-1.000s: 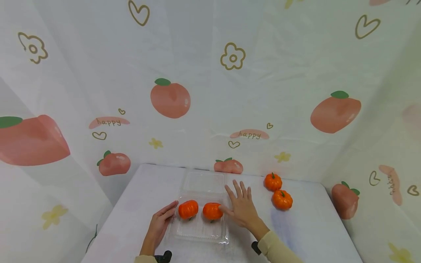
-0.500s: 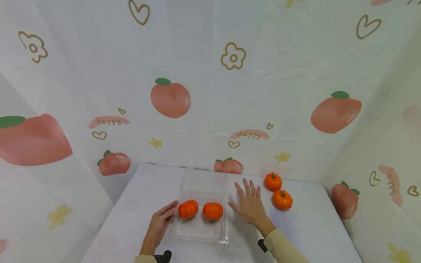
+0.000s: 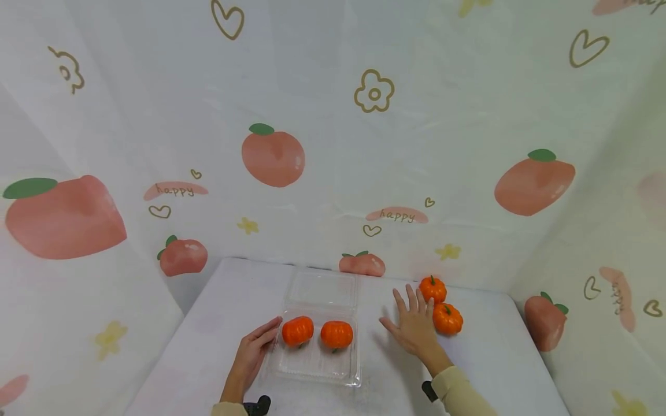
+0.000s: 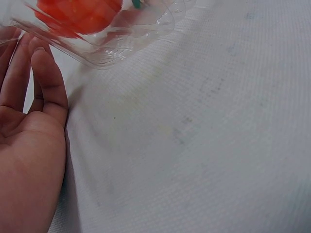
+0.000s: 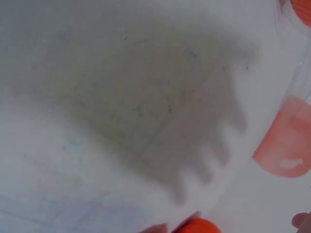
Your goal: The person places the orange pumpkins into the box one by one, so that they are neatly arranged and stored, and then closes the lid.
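Reaching with fingers spread, the right hand [image 3: 414, 326] hovers just beside two small toy pumpkins [image 3: 439, 305] on the counter's [image 3: 489, 358] far right. Left hand [image 3: 251, 355], fingers straight, rests against the clear clamshell tray [image 3: 317, 364] holding two more pumpkins [image 3: 317, 332].

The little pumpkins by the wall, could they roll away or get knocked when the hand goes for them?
Maybe. The right hand reaches open toward the two loose pumpkins, which sit close together near the table's back edge; bumping one could push the other toward the curtain. The clear tray is light plastic, and the left hand only rests against its side, so dropping a pumpkin in hard might make it slide or jostle the two pumpkins inside.
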`<state>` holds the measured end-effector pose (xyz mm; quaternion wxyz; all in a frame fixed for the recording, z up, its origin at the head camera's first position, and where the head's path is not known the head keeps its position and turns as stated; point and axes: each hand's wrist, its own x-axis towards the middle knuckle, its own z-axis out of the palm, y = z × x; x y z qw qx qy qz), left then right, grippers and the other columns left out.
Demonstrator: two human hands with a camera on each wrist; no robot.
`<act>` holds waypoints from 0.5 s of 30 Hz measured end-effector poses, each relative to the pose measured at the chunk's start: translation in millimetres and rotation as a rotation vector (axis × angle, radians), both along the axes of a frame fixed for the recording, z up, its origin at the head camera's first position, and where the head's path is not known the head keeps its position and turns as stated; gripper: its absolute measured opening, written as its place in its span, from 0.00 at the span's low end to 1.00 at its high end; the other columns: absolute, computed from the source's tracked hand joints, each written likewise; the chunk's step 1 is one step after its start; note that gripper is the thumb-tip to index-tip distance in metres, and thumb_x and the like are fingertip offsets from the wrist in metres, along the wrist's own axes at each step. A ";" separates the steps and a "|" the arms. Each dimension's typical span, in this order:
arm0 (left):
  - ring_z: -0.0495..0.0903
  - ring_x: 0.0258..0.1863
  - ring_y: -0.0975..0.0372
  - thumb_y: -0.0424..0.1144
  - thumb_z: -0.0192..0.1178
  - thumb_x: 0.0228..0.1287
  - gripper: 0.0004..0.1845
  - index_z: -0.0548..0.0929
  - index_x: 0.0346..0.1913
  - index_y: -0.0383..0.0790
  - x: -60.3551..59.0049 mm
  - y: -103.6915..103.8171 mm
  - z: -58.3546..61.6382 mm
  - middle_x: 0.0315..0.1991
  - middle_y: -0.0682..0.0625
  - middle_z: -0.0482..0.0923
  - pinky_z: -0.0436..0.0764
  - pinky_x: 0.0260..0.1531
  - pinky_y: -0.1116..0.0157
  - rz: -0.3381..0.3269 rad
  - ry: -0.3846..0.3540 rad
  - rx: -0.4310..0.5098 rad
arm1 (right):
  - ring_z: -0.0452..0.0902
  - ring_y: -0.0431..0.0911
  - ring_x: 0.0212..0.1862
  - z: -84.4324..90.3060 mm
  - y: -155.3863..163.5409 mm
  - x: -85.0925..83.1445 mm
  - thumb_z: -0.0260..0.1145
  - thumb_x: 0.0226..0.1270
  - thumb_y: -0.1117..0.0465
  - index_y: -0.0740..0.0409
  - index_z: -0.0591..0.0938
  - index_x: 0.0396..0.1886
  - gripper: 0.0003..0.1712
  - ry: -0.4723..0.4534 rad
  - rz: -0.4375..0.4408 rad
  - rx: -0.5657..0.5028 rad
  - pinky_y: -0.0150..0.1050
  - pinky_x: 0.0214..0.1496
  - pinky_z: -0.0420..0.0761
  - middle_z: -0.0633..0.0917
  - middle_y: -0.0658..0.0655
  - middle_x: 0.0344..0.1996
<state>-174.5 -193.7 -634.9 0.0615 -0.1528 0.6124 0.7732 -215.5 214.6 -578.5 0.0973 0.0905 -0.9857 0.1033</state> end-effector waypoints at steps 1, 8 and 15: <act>0.82 0.52 0.79 0.40 0.65 0.69 0.27 0.78 0.68 0.36 0.0 0.0 0.7 0.62 0.56 0.84 0.81 0.51 0.78 -0.004 -0.002 -0.009 | 0.50 0.69 0.79 -0.3 3.0 0.3 0.61 0.65 0.30 0.52 0.65 0.78 0.50 -0.001 -0.005 -0.005 0.76 0.77 0.44 0.59 0.69 0.78; 0.82 0.52 0.79 0.40 0.64 0.69 0.27 0.77 0.68 0.36 -0.3 -0.3 3.1 0.62 0.57 0.84 0.80 0.52 0.78 -0.008 -0.005 -0.011 | 0.49 0.72 0.77 4.3 22.1 2.7 0.63 0.65 0.32 0.56 0.64 0.78 0.51 -0.001 -0.020 -0.052 0.77 0.75 0.45 0.58 0.70 0.78; 0.82 0.51 0.79 0.40 0.64 0.69 0.27 0.77 0.68 0.34 1.3 -0.6 2.5 0.60 0.58 0.85 0.81 0.50 0.78 -0.014 0.002 -0.006 | 0.49 0.74 0.75 4.0 43.3 2.9 0.66 0.63 0.33 0.60 0.64 0.77 0.53 0.038 -0.034 -0.115 0.81 0.71 0.45 0.59 0.74 0.75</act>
